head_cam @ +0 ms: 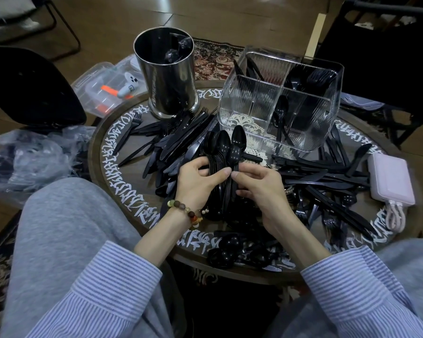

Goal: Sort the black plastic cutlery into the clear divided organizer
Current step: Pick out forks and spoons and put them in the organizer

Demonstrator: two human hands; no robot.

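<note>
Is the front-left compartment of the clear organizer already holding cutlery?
No. The front-left compartment of the clear organizer shows only the table pattern through it, while a spoon stands in the compartment beside it.

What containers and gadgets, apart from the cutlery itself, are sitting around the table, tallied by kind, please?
Clear divided organizer: 1
Metal canister: 1
Clear lidded box: 1
Pink power bank: 1
Total: 4

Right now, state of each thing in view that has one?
left hand: grips spoon stack
right hand: pinches a spoon handle
spoon stack: bunched, bowls up
clear organizer: upright; one spoon front right, cutlery in back
steel canister: upright, open-topped
loose cutlery: scattered on table
</note>
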